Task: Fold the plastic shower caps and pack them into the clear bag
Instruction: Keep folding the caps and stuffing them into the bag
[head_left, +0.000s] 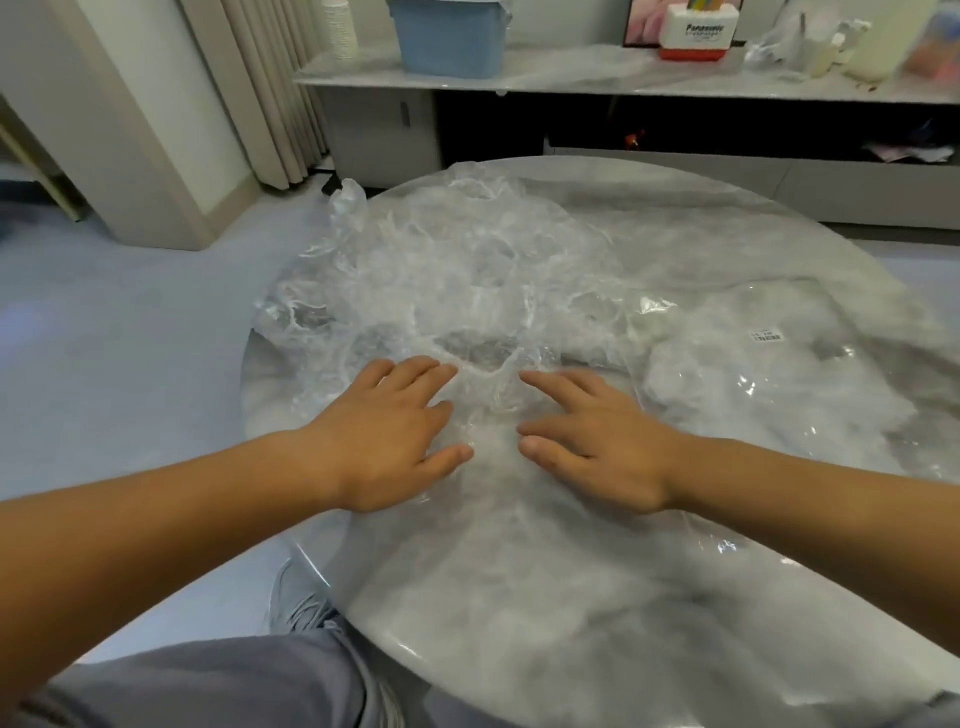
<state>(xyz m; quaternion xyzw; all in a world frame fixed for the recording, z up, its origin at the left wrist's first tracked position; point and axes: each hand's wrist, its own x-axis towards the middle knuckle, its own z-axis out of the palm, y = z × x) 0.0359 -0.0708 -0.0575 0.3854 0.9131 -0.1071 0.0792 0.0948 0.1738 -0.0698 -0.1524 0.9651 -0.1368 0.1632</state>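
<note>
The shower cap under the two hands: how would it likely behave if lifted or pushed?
Probably floppy: the shower cap lies crumpled in thin wrinkles under the left hand and right hand. Likely very light, being see-through film. It may slide easily on the glossy table.

Both hands press flat — one shower cap between them.

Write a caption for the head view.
The left hand and right hand rest flat on a shower cap on the table, cap heap behind, clear bag alongside.
</note>
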